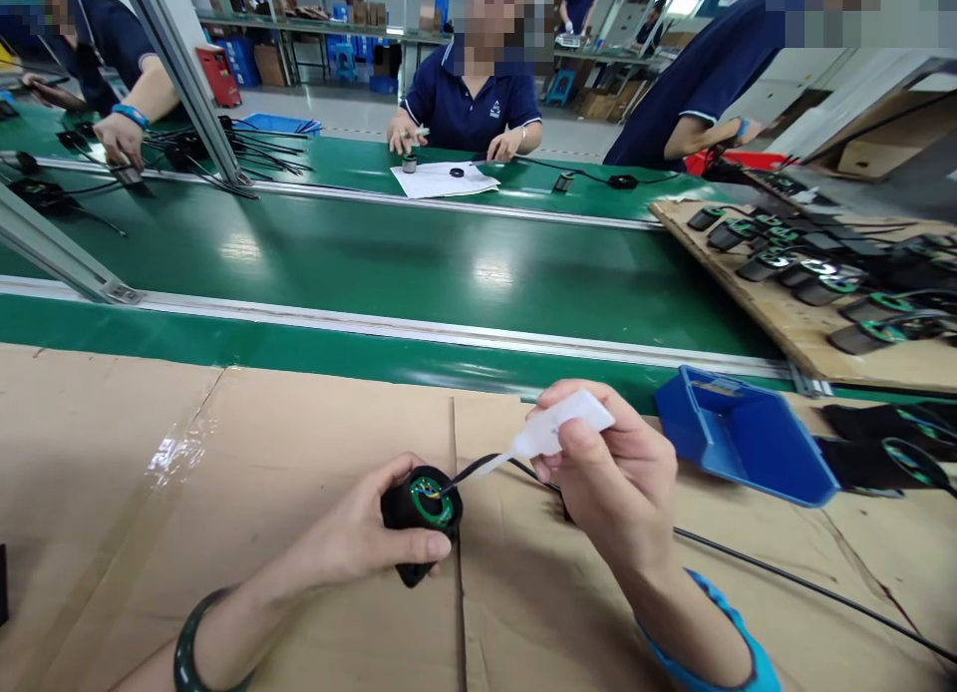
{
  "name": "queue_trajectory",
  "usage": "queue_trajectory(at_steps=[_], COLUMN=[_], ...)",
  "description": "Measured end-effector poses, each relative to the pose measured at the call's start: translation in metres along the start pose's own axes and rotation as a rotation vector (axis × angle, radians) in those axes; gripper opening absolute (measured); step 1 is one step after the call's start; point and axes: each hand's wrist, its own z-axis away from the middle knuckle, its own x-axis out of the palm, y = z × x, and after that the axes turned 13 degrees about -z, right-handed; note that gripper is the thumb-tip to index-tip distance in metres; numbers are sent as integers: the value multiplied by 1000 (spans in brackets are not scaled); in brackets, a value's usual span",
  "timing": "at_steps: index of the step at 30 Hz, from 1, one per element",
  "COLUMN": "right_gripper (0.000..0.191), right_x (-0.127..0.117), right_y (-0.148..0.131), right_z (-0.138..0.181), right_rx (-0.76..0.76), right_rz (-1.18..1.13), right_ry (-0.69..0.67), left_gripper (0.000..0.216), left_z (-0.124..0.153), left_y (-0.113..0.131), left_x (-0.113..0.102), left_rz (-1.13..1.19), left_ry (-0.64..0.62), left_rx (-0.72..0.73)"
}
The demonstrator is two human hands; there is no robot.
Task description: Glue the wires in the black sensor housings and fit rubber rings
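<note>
My left hand (400,522) is wrapped round a black cylindrical housing (408,508), its open end tilted up toward the right. Inside that end sits a green ring-shaped circuit board (441,511) with small coloured wires. A black cable (478,465) runs out of the housing and passes behind my right hand (609,468). Between the thumb and fingers of that hand is a white squeeze bottle (557,425) with a long thin nozzle. The nozzle points down and left, its tip near the cable, a little right of the housing; whether it touches the cable I cannot tell.
Cardboard (314,423) covers the near bench. A blue bin (748,438) stands at the right, beside black housings (867,458). Beyond runs a green conveyor (359,258) with metal rails. A wooden board (793,333) carries several cylindrical parts. Co-workers sit and stand across the line.
</note>
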Motion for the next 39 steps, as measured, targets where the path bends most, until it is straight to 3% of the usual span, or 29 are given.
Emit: queue_trajectory(at_steps=[6, 13, 26, 39], right_gripper=[13, 17, 19, 20], right_x=[5, 13, 19, 22], right_y=[-9, -16, -12, -12], right_z=[6, 7, 10, 11], right_rx=[-259, -388, -477, -458], right_rz=[365, 501, 548, 578], right_ry=[-221, -415, -567, -586], left_gripper=[41, 41, 39, 38], left_z=[-1, 0, 1, 1], left_y=[3, 3, 1, 2], left_x=[0, 4, 5, 4], left_rz=[-71, -181, -203, -178], left_ry=[-21, 101, 114, 97], left_rx=[14, 48, 104, 91])
